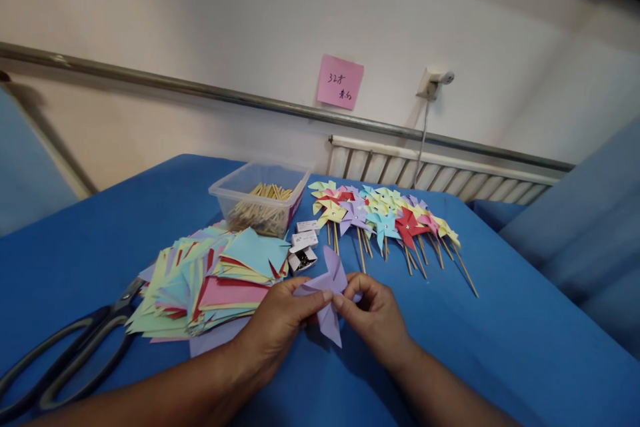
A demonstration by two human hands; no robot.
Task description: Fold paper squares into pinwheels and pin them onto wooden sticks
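A purple paper pinwheel (334, 275) is held up over the blue table between my two hands, its points folded toward the middle. My left hand (285, 310) grips it from the left, thumb pressed near the centre. From the right, my right hand (373, 310) pinches it, its thumb and forefinger close to the same centre. Whether a pin sits under the fingertips is hidden. Just beyond the pinwheel is a small open box (303, 260) of dark pins, with closed white boxes (305, 240) behind it.
Stacked coloured paper (200, 287) lies left, beside large scissors (95, 340). A clear plastic tub (235, 197) of short wooden sticks stands behind. Several finished pinwheels (384, 227) on sticks lie at the back right of the blue table (500, 347). A radiator (440, 170) lines the wall.
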